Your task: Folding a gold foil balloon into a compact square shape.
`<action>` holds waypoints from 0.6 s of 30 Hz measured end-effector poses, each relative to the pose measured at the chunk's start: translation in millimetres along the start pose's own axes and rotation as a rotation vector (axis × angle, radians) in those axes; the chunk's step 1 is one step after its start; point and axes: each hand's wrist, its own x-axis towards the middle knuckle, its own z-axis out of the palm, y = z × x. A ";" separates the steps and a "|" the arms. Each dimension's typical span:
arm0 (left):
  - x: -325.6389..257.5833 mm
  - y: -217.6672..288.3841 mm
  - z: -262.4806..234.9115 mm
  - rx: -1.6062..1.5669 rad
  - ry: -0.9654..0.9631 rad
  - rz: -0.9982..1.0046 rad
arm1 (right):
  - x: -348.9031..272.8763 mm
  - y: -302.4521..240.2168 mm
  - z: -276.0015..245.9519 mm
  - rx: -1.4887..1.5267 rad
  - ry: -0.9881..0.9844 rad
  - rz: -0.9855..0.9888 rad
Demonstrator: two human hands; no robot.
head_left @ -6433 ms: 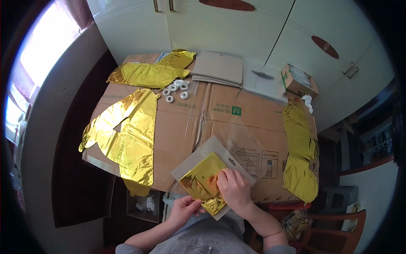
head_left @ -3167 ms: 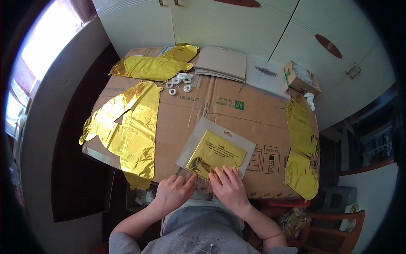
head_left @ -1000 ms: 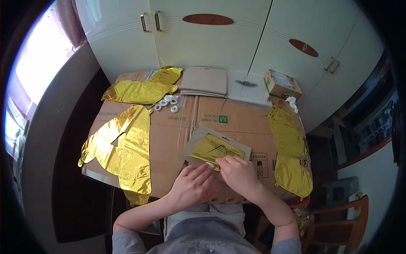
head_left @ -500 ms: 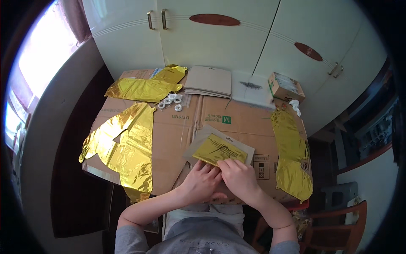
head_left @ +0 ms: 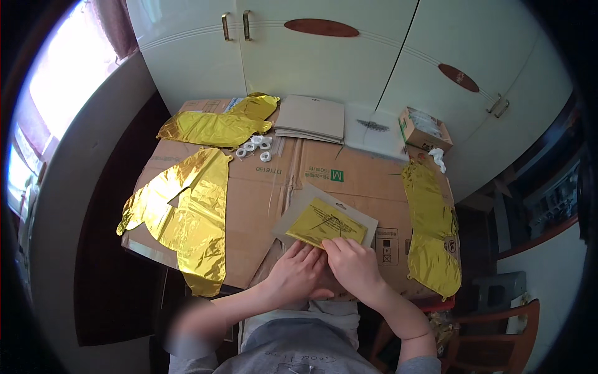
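Observation:
A folded gold foil balloon (head_left: 316,218) with dark print and a thin black line across it lies on a grey card (head_left: 299,204) with a hanging hole. Fingers closed, my right hand (head_left: 356,265) pinches the near edge of the folded foil. At that same near edge are the fingertips of my left hand (head_left: 294,272), its fingers stretched out and the thumb apart. Whether those fingertips press on the foil or reach under it, I cannot tell. Flat gold foil balloons lie at the left (head_left: 202,218), far left (head_left: 215,128) and right (head_left: 431,230).
Under everything is a cardboard surface (head_left: 255,206). Several white ribbon rolls (head_left: 266,156) sit near a stack of grey cards (head_left: 310,118) at the back. A small box (head_left: 425,129) with clear packets and crumpled white plastic (head_left: 438,159) are back right. A wooden chair (head_left: 498,340) stands at right.
The view has shifted slightly. Both hands stay at the near edge of the folded foil, with almost no movement.

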 end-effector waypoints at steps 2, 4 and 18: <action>3.7 -1.8 3.0 0.007 -0.050 -0.020 | -1.6 -1.1 -0.1 0.010 -0.035 0.013; 5.5 -3.8 9.8 0.001 -0.087 -0.041 | -2.5 -3.0 -0.6 0.011 -0.060 0.014; -16.3 8.7 1.5 0.075 0.036 -0.128 | -12.2 -9.6 9.3 -0.058 -0.068 0.013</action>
